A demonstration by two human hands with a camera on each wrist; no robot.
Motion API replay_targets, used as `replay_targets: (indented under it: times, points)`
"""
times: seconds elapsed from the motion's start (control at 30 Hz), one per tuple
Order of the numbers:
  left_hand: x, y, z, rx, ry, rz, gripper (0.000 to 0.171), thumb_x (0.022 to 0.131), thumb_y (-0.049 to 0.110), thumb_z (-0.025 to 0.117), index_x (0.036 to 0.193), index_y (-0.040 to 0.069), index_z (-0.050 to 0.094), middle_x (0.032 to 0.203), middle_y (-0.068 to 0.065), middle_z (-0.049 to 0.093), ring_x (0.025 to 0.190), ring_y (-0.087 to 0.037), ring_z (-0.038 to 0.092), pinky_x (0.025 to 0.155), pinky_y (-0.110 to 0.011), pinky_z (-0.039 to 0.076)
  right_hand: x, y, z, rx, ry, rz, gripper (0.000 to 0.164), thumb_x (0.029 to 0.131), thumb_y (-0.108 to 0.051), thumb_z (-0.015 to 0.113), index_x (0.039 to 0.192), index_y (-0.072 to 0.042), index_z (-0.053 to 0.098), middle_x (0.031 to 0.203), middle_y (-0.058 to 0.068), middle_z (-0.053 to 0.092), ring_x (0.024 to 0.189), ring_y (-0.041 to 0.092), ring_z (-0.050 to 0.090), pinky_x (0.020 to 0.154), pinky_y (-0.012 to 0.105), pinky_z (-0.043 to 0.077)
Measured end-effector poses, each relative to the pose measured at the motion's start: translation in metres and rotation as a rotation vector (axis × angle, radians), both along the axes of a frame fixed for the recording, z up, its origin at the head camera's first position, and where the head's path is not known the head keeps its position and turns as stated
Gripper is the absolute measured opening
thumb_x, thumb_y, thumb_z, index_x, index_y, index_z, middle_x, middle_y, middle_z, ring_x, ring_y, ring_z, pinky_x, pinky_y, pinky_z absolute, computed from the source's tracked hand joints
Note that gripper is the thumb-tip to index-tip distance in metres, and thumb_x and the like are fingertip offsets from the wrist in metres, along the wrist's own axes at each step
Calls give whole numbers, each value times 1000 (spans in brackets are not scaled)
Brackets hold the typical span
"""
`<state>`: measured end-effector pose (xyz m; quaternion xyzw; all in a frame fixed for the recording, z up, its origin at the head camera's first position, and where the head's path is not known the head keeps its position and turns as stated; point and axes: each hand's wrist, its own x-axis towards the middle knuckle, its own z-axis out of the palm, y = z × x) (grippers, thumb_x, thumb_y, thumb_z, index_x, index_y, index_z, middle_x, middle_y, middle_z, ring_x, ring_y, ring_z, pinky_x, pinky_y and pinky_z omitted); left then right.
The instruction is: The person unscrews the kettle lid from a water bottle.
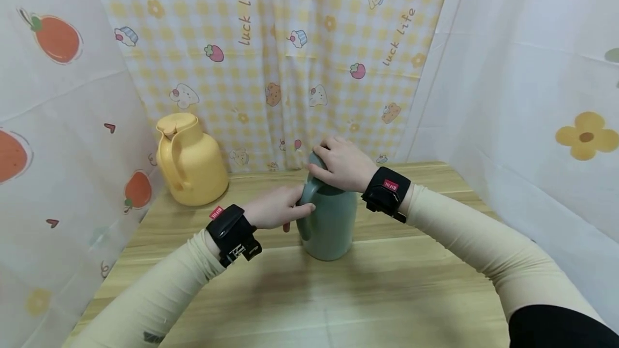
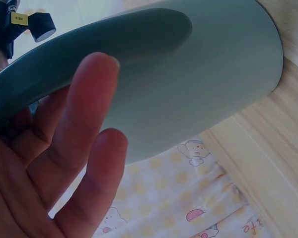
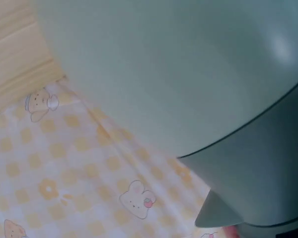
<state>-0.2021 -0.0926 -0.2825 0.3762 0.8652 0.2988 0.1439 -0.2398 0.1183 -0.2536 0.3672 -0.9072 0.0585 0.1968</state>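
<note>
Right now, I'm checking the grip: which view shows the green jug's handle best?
Left wrist: the handle is large and mostly unblocked. Head shows it smaller, partly behind the left hand; right wrist shows none of it.

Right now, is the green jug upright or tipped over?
Upright: the head view shows the green jug base-down on the table, its top under the right hand and its handle at the left hand.

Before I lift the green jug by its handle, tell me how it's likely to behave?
The green jug looks hard-walled, so it probably won't flex. Its smooth body, showing a soft shine in the right wrist view, may be slippery. The handle sits on one side, so the jug could tilt if lifted by that alone.
</note>
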Motion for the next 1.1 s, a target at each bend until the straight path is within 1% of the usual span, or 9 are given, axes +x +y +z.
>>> replay_targets:
  times: [0.23,0.5,0.6,0.7,0.8,0.9,0.93,1.0,1.1]
  points:
    - [0,-1,0,-6,4,-3,20,102,28,49,111,10,52,85,-2,61,53,-18,62,56,-32,47,-4,4,4,-2,7,102,43,98,-35,53,120,1,64,111,17,60,101,30,55,83,39,46]
    - [-1,-1,-3,-1,-17,2,24,102,29,48,116,9,52,80,-5,61,54,-19,63,56,-32,47,-13,12,-1,-24,19,207,41,97,-31,55,123,1,63,113,15,59,101,29,55,84,39,46]
    - [0,1,-5,11,-22,3,23,102,29,48,113,9,52,76,-7,60,54,-20,63,55,-32,46,-13,16,0,-32,-13,232,41,97,-30,56,125,-1,63,115,15,59,103,29,56,85,39,46]
    - [2,1,-4,12,-21,17,21,102,29,48,108,9,52,75,-7,58,55,-21,63,54,-32,46,-14,17,8,-33,-130,225,42,98,-33,55,128,-5,62,121,14,59,106,27,57,86,38,48]
    - [5,1,-6,35,-50,34,19,102,27,47,103,8,51,75,-6,54,54,-21,62,55,-32,48,-15,19,26,3,-335,128,44,101,-41,49,130,-10,62,129,10,57,115,25,56,93,39,46]
    - [5,0,-4,53,-75,49,19,102,25,46,100,6,50,77,-6,53,54,-21,60,57,-33,50,-14,19,54,61,-474,-54,51,100,-51,42,131,-15,61,132,7,57,119,25,55,96,41,45]
    - [4,1,-4,55,-76,49,19,102,25,46,100,6,50,77,-6,53,54,-21,60,57,-33,50,-13,18,63,80,-514,-113,53,100,-53,41,132,-15,60,128,7,60,111,24,59,90,41,48]
    - [2,1,-2,56,-75,51,20,102,25,46,99,6,50,79,-6,53,54,-21,60,57,-33,50,-12,18,79,98,-593,-213,59,98,-57,40,137,-16,56,131,10,58,95,26,65,78,40,53]
    - [2,3,-1,39,-64,63,20,102,26,47,98,6,50,78,-6,53,54,-22,61,57,-33,50,-10,18,87,95,-745,-272,61,99,-57,39,143,-16,48,132,15,54,67,26,66,59,37,55]
